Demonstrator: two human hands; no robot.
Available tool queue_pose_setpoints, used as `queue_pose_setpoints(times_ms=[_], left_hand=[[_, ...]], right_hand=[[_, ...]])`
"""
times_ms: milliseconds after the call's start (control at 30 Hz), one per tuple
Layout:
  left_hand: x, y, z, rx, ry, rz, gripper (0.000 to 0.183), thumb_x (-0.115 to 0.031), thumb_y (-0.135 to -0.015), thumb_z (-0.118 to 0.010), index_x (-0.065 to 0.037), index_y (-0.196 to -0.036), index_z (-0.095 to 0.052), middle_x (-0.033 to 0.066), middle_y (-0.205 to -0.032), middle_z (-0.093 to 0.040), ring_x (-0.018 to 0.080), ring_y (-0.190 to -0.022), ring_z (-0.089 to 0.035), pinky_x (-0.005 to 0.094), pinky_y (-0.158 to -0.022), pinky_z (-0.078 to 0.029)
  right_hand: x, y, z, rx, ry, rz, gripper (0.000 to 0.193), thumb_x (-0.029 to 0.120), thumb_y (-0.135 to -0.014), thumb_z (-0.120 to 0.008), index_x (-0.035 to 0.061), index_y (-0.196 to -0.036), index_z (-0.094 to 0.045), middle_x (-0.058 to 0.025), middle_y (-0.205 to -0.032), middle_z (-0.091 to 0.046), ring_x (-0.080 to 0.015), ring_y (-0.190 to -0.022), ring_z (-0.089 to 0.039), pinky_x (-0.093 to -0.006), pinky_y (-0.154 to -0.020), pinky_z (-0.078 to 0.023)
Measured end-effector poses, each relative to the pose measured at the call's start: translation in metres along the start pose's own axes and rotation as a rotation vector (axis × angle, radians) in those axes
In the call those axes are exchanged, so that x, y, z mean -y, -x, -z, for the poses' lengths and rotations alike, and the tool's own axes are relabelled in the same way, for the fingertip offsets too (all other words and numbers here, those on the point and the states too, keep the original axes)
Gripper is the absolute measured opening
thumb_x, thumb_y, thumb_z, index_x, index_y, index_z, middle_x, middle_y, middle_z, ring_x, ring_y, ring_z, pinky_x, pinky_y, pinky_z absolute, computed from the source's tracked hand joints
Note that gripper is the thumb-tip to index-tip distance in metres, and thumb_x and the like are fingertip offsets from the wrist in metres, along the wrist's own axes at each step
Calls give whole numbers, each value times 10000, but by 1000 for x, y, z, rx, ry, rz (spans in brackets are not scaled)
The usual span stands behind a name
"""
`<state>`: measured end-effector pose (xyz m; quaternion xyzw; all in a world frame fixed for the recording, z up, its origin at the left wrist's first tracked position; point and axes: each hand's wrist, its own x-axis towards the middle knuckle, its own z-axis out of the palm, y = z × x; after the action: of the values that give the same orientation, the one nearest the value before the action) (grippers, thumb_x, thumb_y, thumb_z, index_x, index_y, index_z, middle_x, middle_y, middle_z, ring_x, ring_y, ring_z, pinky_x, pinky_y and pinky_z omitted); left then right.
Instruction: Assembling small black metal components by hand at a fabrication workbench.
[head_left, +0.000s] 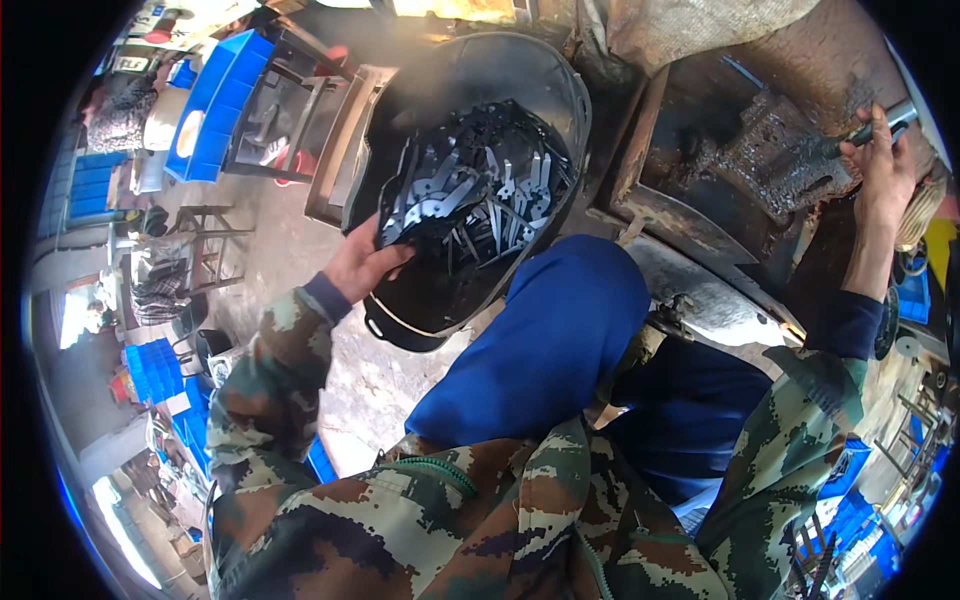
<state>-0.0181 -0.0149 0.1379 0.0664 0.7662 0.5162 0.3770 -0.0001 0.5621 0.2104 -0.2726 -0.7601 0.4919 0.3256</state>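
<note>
- From my end, the left hand [365, 265] is half curled at the near left side of the tub [490, 70]; I cannot tell whether it grips the rim, a dark piece, or both.
- The metal pieces [435, 195] lie heaped inside the tub, at odd angles and overlapping. If the left hand pulls at one, I judge its neighbours could snag and slide.
- Their edges look thin to me, so bare fingers pushed into the heap could get nicked.
- The right hand [882, 165] is closed around a rod [903, 113] at the far right, beside the crusted block [780, 160]. A greasy palm, if it is one, could let the rod twist or slip.
- The block sits inside the tray [643, 130]; its rough crust could catch the rod or scrape the knuckles on a careless stroke.
- The hands are well apart, so my worry is divided attention: watching one side, the other could slip.
- The knee [575, 290] is just beside the tub's near right edge; a shift of the leg could knock it.
</note>
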Motion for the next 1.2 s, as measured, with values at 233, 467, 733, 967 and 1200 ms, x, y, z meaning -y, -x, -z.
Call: queue_pose_setpoints(times_ms=[233, 467, 733, 967, 1200], left_hand=[[56, -81, -27, -123, 92, -198, 337, -45, -877, -616, -20, -1191, -498, 14, -870, -573, 89, -719, -523, 249, -665, -451], [117, -135, -5, -403, -639, -429, 378, -143, -847, -621, 16, -1186, -566, 197, -1020, -557, 383, -947, -575, 392, -872, -464], [107, -125, 0, -438, -676, -332, 349, -134, -845, -594, -27, -1177, -616, 194, -1010, -576, 372, -939, -589, 411, -830, -477], [111, -117, 0, -529, -616, -358, 311, -143, -857, -562, -77, -1148, -651, 190, -996, -587, 376, -942, -592, 408, -824, -484], [127, -120, 5, -505, -517, -154, 301, -145, -848, -555, -57, -1117, -656, 201, -982, -649, 347, -938, -634, 393, -842, -495]], right_hand=[[0, 2, 5, 1, -66, 1, 341, 284, -913, -665, 16, -1107, -580, -52, -953, -697, -69, -500, -530, -210, -533, -518], [3, 1, 2, -4, -124, 55, 330, 265, -920, -656, 18, -1121, -572, -62, -959, -700, -82, -507, -575, -208, -522, -519], [2, 3, 0, -5, -102, 53, 341, 265, -920, -656, 15, -1133, -565, -68, -967, -701, -82, -498, -573, -208, -522, -519], [1, 3, -1, -1, -129, 55, 342, 273, -913, -664, 15, -1115, -569, -65, -960, -700, -68, -480, -543, -213, -521, -529], [1, 0, 1, 6, -124, 61, 329, 279, -906, -675, 29, -1086, -562, -57, -948, -700, -85, -490, -561, -213, -515, -516]])
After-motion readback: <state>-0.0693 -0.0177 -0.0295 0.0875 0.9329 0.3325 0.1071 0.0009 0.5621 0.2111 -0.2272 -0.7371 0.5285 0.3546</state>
